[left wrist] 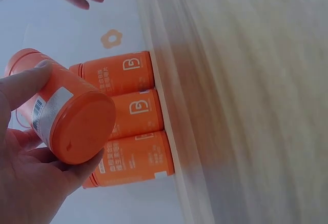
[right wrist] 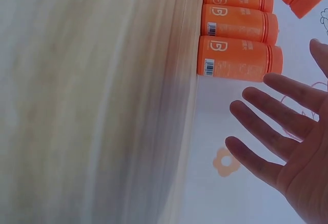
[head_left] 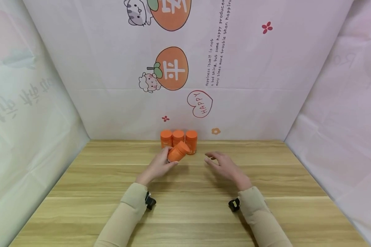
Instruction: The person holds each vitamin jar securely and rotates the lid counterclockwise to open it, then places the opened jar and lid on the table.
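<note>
Left hand (head_left: 157,166), one: I am gripping a single orange bottle (head_left: 177,152), thumb lying along one side and fingers curling round the other. Held bottle, one: it is hanging tilted in front of the row, raised off the tabletop (head_left: 185,212), its lid pointing up and to the right, its flat base facing the left wrist camera; a pale label with a barcode (left wrist: 37,112) is showing on its side. Right hand (head_left: 224,166), one: I am keeping it near the rightmost standing bottle, just apart from it, fingers spreading and the palm showing in its wrist view. Standing bottles, three, orange with orange lids: the left one (head_left: 166,135), the middle one (head_left: 178,134) and the right one (head_left: 191,137) are standing upright, side by side and close together, at the far edge of the wood-grain tabletop; white lettering is showing on their sides. Back wall covering (head_left: 250,103), one, white: it is rising behind the row and bearing a heart outline (head_left: 200,104) reading HAPPY and a small orange flower (head_left: 215,131). Sleeves, two, beige: they are covering my forearms.
</note>
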Motion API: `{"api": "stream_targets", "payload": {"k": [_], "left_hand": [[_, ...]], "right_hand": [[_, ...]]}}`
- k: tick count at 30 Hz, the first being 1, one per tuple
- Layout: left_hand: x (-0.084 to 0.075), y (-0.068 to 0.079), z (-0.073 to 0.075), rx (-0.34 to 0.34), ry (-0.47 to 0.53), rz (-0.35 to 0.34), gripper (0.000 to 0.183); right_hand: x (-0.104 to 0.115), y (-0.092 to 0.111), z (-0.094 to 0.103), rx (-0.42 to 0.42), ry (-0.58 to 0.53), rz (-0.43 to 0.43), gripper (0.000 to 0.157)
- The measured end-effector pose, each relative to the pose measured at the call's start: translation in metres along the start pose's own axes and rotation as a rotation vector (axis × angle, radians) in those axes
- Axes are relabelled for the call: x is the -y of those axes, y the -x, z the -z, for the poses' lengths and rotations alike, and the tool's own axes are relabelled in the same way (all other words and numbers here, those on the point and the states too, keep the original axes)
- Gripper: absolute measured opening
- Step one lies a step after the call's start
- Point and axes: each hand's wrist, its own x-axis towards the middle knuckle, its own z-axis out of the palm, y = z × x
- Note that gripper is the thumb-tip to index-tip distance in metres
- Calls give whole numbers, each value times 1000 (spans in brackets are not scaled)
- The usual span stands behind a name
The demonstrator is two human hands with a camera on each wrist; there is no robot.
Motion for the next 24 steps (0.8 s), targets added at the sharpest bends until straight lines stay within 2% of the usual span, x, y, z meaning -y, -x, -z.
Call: {"api": "stream_targets", "payload": {"k": [6, 14, 24], "left_hand": [[-3, -2, -5, 11, 0, -1, 51], [-8, -5, -11, 20, 26, -11, 49], [-14, -7, -17, 43, 19, 15, 50]], "right_hand": [[5, -2, -2, -17, -18, 13, 54], [10, -5, -4, -50, -48, 55, 49], [14, -11, -10, -83, -73, 37, 48]]}}
